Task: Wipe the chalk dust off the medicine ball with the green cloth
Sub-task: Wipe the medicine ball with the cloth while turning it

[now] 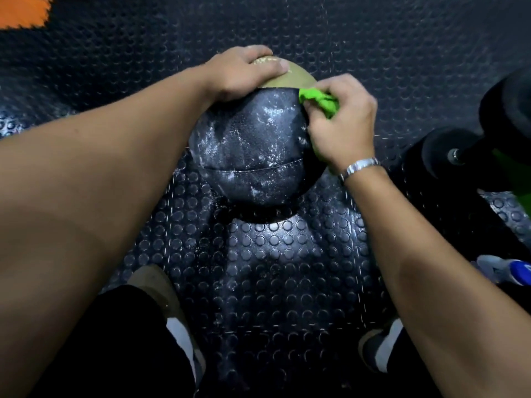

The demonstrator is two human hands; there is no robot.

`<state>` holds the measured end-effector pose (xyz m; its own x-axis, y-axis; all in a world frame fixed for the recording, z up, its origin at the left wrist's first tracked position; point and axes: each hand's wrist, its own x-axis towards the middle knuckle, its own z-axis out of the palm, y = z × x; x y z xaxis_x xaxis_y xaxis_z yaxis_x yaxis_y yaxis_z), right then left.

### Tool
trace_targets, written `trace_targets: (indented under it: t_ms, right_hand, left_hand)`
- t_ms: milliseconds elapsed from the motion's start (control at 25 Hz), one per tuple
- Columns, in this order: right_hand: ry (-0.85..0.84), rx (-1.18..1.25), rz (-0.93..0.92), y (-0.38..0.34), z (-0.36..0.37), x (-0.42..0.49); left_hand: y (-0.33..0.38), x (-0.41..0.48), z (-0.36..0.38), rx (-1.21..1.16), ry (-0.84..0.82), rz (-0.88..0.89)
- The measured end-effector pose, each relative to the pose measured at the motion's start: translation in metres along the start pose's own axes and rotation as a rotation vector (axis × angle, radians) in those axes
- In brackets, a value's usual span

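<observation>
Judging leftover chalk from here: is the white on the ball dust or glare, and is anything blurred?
Head view: ball sharp, its white patches streaky, likely chalk; floor studs below it glint; corners dark; wide lens stretches the forearms; cloth in right hand sharp.

Light from above is glaring off the medicine ball (253,145) and the studded floor mat (275,254) on its near side. Away from the ball, everything is looking dark, warped and soft.
</observation>
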<state>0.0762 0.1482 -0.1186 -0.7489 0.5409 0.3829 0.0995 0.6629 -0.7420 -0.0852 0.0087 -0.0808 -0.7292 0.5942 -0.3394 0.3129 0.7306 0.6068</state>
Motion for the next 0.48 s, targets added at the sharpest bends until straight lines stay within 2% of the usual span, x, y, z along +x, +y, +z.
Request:
trace_targets:
  t_ms: [80, 200, 400, 480]
  right_hand:
    - [-0.063, -0.028, -0.115, 0.006, -0.006, -0.017]
    - [-0.005, -0.019, 0.1, 0.017, -0.013, -0.005]
    - [0.032, 0.036, 0.03, 0.01, -0.007, -0.046]
    - [0.105, 0.061, 0.176, 0.024, -0.011, -0.043]
  left_hand:
    - [-0.003, -0.001, -0.004, -0.032, -0.057, -0.036]
    - [-0.001, -0.002, -0.004, -0.03, -0.074, -0.039]
    - [0.0, -0.003, -0.002, -0.016, -0.053, -0.046]
    - [0.001, -0.003, -0.002, -0.011, -0.064, -0.046]
